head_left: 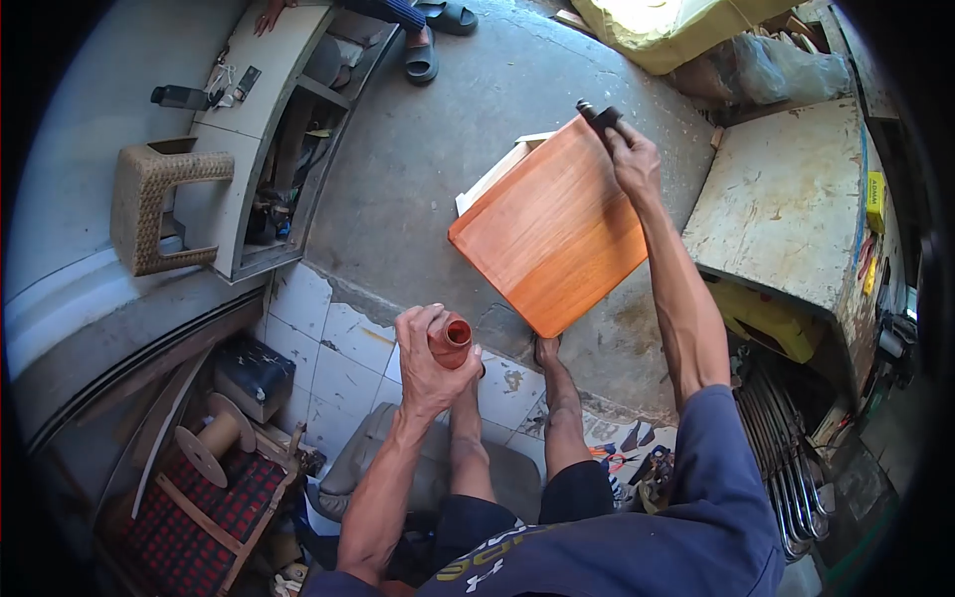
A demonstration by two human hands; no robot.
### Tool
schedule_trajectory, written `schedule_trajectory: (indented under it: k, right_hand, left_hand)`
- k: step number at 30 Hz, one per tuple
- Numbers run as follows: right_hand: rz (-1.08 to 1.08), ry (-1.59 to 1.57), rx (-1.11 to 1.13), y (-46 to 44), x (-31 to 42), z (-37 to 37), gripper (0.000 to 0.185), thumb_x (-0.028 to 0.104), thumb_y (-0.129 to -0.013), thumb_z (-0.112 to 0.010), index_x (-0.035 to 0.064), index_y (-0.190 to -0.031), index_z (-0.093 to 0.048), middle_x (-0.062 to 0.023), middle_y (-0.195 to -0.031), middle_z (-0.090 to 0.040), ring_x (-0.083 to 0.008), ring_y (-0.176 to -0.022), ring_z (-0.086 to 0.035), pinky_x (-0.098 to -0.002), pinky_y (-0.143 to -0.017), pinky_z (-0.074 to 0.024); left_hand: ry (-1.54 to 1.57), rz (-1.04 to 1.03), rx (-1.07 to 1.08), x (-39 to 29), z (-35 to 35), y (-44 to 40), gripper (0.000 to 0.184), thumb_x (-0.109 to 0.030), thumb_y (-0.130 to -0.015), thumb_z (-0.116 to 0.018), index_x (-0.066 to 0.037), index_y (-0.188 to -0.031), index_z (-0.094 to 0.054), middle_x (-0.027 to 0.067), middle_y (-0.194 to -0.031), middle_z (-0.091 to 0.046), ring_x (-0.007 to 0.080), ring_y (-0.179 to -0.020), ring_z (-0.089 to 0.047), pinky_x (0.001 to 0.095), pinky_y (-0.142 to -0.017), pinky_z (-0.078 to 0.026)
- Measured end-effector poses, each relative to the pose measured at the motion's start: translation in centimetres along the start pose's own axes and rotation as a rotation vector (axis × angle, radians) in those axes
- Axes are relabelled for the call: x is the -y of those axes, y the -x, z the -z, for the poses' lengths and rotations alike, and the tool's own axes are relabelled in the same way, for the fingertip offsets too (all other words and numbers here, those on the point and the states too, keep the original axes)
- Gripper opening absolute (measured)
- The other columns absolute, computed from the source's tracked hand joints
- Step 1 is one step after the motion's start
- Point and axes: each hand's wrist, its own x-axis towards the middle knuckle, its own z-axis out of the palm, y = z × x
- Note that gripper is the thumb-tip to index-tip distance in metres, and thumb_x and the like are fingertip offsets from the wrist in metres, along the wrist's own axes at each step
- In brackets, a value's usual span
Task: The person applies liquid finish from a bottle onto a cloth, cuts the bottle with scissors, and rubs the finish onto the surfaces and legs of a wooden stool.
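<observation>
My left hand (423, 363) is wrapped around a reddish-brown bottle (453, 343), its uncapped mouth facing up toward me. Below me on the floor, an orange-brown wooden panel (567, 234) lies tilted, with a pale wood frame (502, 174) showing behind its far left edge. At the panel's top corner, my right hand (634, 159) grips a small black object (603, 119); its kind is unclear, and its tip lies by the corner. The panel's near corner is close to my foot (547, 348).
At left stand a cabinet (239, 114) with open shelves and a woven stool (184, 249). A worn table (781, 199) is at right, above metal rods (786, 468). A spool (214, 438) sits lower left. Another person's sandalled foot (421, 55) is at the top.
</observation>
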Motion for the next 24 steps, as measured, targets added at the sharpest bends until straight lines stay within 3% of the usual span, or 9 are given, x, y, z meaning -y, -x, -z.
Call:
schedule_trajectory:
  k: [4, 5, 7, 10, 12, 14, 17, 21, 24]
  right_hand:
    - [0.240, 0.229, -0.210, 0.5, -2.1, -3.2, 0.024, 0.022, -0.098, -0.070, 0.0188, -0.119, -0.080, -0.0174, -0.101, -0.077, -0.0316, -0.099, -0.065, -0.0435, -0.087, -0.0551]
    - [0.345, 0.279, -0.209, 2.9, -1.8, -4.7, 0.021, 0.017, -0.098, -0.070, 0.0171, -0.116, -0.081, -0.0174, -0.101, -0.076, -0.0312, -0.090, -0.062, -0.0446, -0.081, -0.0535]
    - [0.579, 0.276, -0.093, 11.3, 1.4, -7.9, 0.030, 0.004, -0.093, -0.065, 0.0182, -0.114, -0.081, -0.0071, -0.113, -0.078, -0.0257, -0.083, -0.060, -0.0393, -0.077, -0.0479]
    - [0.772, 0.211, 0.162, 23.1, 2.8, -13.7, 0.034, 0.007, -0.088, -0.065, 0.0166, -0.118, -0.078, -0.0025, -0.120, -0.078, -0.0188, -0.095, -0.064, -0.0366, -0.089, -0.0451]
    - [0.718, 0.196, 0.276, 24.8, 3.1, -14.0, 0.038, 0.004, -0.086, -0.067, 0.0144, -0.121, -0.078, -0.0028, -0.114, -0.079, -0.0194, -0.094, -0.063, -0.0375, -0.087, -0.0463]
    - [0.566, 0.052, 0.070, 22.1, 3.8, -11.3, 0.041, 0.002, -0.084, -0.069, 0.0125, -0.123, -0.078, -0.0034, -0.105, -0.080, -0.0212, -0.093, -0.063, -0.0393, -0.082, -0.0473]
    - [0.534, 0.258, -0.298, 10.4, 2.8, -4.4, 0.032, 0.006, -0.088, -0.071, 0.0159, -0.118, -0.081, -0.0049, -0.097, -0.080, -0.0266, -0.086, -0.058, -0.0407, -0.081, -0.0457]
    - [0.419, 0.467, -0.414, 2.6, -3.1, -3.0, 0.021, 0.014, -0.094, -0.071, 0.0161, -0.113, -0.081, -0.0031, -0.089, -0.078, -0.0227, -0.085, -0.056, -0.0390, -0.080, -0.0425]
    - [0.589, 0.329, -0.169, 12.9, 0.9, -7.0, 0.031, 0.005, -0.094, -0.062, 0.0190, -0.117, -0.079, -0.0010, -0.098, -0.079, -0.0180, -0.082, -0.058, -0.0368, -0.075, -0.0378]
  left_hand:
    - [-0.032, -0.016, 0.027, 0.8, 3.0, 1.2, 0.074, -0.009, -0.071, -0.085, -0.004, -0.136, -0.049, 0.0187, -0.127, -0.048, 0.0356, -0.121, -0.052, 0.0460, -0.103, -0.048]
    - [-0.047, -0.005, 0.036, 1.1, 3.5, 1.5, 0.074, -0.009, -0.071, -0.085, -0.004, -0.136, -0.049, 0.0186, -0.127, -0.048, 0.0355, -0.120, -0.051, 0.0460, -0.104, -0.047]
    - [-0.075, 0.019, 0.057, 1.3, 4.0, 1.9, 0.074, -0.011, -0.072, -0.086, -0.004, -0.135, -0.049, 0.0183, -0.126, -0.048, 0.0348, -0.119, -0.052, 0.0457, -0.104, -0.047]
    - [-0.071, 0.048, 0.074, 1.0, 4.4, 2.4, 0.074, -0.012, -0.071, -0.086, -0.003, -0.135, -0.049, 0.0182, -0.126, -0.048, 0.0347, -0.118, -0.052, 0.0454, -0.103, -0.046]
    - [-0.082, 0.043, 0.081, -0.3, 5.2, 2.6, 0.075, -0.012, -0.072, -0.086, -0.003, -0.136, -0.048, 0.0180, -0.127, -0.048, 0.0342, -0.119, -0.052, 0.0451, -0.104, -0.046]
    - [-0.092, 0.039, 0.083, -0.5, 5.5, 2.4, 0.075, -0.011, -0.072, -0.086, -0.003, -0.136, -0.048, 0.0178, -0.127, -0.048, 0.0337, -0.119, -0.052, 0.0448, -0.105, -0.046]
    - [-0.003, 0.125, 0.101, -1.1, 5.9, 3.7, 0.077, -0.012, -0.072, -0.086, -0.002, -0.138, -0.046, 0.0172, -0.130, -0.047, 0.0315, -0.122, -0.052, 0.0441, -0.108, -0.045]
    - [0.014, 0.092, 0.127, -1.5, 5.3, 4.5, 0.078, -0.013, -0.072, -0.086, -0.002, -0.138, -0.046, 0.0179, -0.130, -0.047, 0.0321, -0.121, -0.053, 0.0442, -0.108, -0.045]
    - [0.004, 0.113, 0.151, -2.3, 5.0, 4.8, 0.079, -0.013, -0.071, -0.087, -0.001, -0.138, -0.046, 0.0183, -0.130, -0.047, 0.0323, -0.122, -0.052, 0.0442, -0.108, -0.045]
